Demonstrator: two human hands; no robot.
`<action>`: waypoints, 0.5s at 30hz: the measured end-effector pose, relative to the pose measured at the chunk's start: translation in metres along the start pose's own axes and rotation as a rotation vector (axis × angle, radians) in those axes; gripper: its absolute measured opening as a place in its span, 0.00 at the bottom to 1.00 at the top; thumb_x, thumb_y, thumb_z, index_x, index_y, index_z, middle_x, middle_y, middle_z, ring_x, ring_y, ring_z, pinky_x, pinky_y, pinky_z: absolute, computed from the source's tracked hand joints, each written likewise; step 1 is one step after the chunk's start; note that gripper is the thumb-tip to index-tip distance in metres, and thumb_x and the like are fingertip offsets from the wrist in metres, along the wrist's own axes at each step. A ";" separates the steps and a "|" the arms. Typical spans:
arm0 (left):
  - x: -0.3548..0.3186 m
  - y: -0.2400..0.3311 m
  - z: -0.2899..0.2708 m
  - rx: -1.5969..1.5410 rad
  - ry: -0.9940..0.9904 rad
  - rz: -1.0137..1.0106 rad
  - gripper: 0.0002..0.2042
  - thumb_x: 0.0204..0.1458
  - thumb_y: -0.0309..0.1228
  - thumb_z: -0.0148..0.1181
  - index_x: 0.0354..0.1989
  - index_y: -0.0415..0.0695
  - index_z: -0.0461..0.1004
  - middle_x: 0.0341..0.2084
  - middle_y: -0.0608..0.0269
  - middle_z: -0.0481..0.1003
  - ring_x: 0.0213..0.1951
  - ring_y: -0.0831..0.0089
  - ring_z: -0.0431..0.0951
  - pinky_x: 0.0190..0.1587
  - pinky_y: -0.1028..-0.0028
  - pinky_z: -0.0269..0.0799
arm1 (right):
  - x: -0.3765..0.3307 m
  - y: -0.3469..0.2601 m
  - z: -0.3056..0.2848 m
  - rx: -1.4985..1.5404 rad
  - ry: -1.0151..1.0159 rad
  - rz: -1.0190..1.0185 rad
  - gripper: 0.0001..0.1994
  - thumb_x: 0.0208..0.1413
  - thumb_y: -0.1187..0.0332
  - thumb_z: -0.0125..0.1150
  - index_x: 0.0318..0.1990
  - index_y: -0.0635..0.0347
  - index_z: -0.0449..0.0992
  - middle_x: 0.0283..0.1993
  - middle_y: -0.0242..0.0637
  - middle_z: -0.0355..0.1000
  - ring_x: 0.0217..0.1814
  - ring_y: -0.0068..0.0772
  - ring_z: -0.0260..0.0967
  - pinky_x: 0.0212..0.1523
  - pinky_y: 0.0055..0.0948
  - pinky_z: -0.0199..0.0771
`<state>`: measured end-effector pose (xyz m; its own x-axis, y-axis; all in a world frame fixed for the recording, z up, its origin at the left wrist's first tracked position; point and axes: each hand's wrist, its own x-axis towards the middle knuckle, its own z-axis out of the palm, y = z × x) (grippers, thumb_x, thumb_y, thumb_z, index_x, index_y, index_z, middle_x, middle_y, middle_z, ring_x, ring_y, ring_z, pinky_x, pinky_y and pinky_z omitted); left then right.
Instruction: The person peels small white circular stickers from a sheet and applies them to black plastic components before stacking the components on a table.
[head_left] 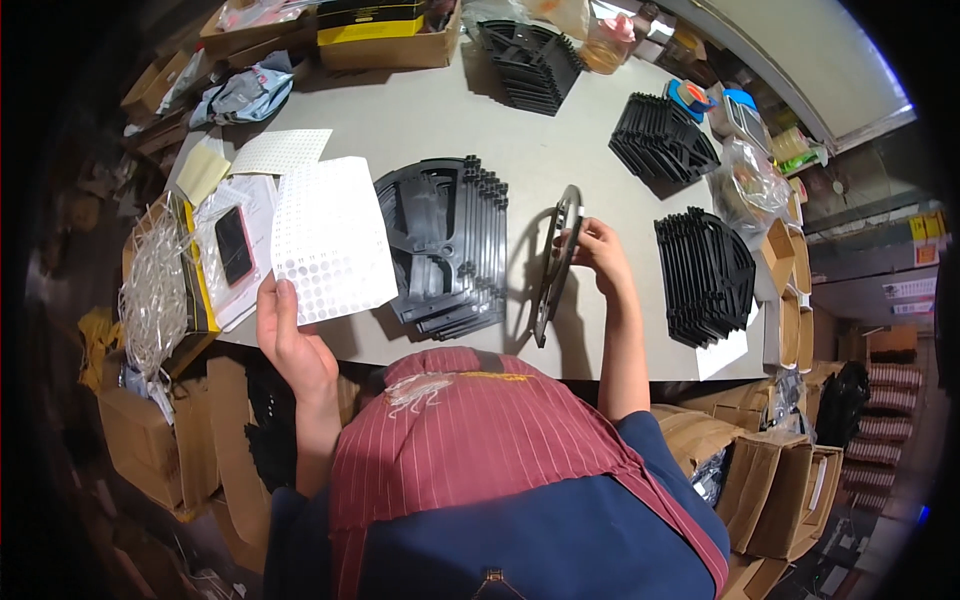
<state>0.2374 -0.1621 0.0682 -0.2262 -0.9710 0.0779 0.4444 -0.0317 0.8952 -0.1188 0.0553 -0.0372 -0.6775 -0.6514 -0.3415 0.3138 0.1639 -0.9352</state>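
My left hand point(288, 338) grips the lower edge of a white sheet of small round stickers point(328, 240), held over the table's near left side. My right hand point(598, 252) holds a flat black plastic reel disc point(556, 262) upright on its edge, seen nearly edge-on, above the grey table point(420, 120). Between the two hands lies a stack of the same black discs point(446, 245), fanned slightly toward the right.
More black disc stacks stand at the right point(706, 275), upper right point(662, 138) and top centre point(530, 62). A second sticker sheet point(280, 150) and a phone point(234, 245) lie at left. Cardboard boxes point(385, 35) line the far edge and floor.
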 end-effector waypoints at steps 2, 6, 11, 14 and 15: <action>-0.003 -0.004 0.000 0.028 -0.071 -0.019 0.13 0.68 0.28 0.51 0.54 0.30 0.71 0.48 0.53 0.78 0.50 0.70 0.78 0.55 0.72 0.71 | 0.000 -0.001 0.004 -0.084 -0.029 -0.046 0.08 0.58 0.68 0.67 0.34 0.61 0.75 0.25 0.32 0.74 0.27 0.22 0.73 0.31 0.25 0.75; -0.010 -0.006 0.003 0.055 -0.054 0.010 0.11 0.67 0.25 0.53 0.52 0.32 0.73 0.44 0.56 0.79 0.46 0.73 0.78 0.52 0.75 0.71 | 0.009 0.015 0.000 -1.046 0.292 -0.297 0.22 0.46 0.57 0.69 0.37 0.72 0.75 0.30 0.56 0.77 0.37 0.54 0.79 0.42 0.44 0.78; -0.019 -0.008 0.018 0.134 -0.164 0.047 0.12 0.69 0.30 0.52 0.53 0.33 0.72 0.42 0.59 0.80 0.44 0.77 0.78 0.49 0.78 0.71 | -0.016 -0.021 0.043 -1.274 0.219 -0.649 0.21 0.52 0.62 0.70 0.50 0.65 0.76 0.56 0.54 0.72 0.60 0.57 0.69 0.62 0.51 0.66; -0.028 -0.010 0.021 0.164 -0.237 0.019 0.12 0.69 0.32 0.53 0.53 0.35 0.72 0.42 0.60 0.80 0.43 0.79 0.78 0.49 0.79 0.71 | -0.049 -0.067 0.128 -0.737 -0.111 -0.975 0.17 0.54 0.71 0.68 0.51 0.64 0.76 0.52 0.48 0.75 0.58 0.52 0.72 0.63 0.49 0.68; -0.031 -0.009 0.023 0.176 -0.256 0.018 0.12 0.69 0.32 0.53 0.52 0.35 0.72 0.42 0.60 0.80 0.43 0.80 0.77 0.49 0.79 0.71 | -0.060 -0.077 0.152 -0.681 -0.230 -1.107 0.17 0.54 0.73 0.68 0.51 0.64 0.76 0.51 0.47 0.75 0.58 0.51 0.72 0.63 0.48 0.67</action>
<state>0.2211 -0.1260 0.0677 -0.4401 -0.8792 0.1827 0.2990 0.0484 0.9530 -0.0015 -0.0305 0.0698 -0.2092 -0.7802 0.5895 -0.7706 -0.2395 -0.5905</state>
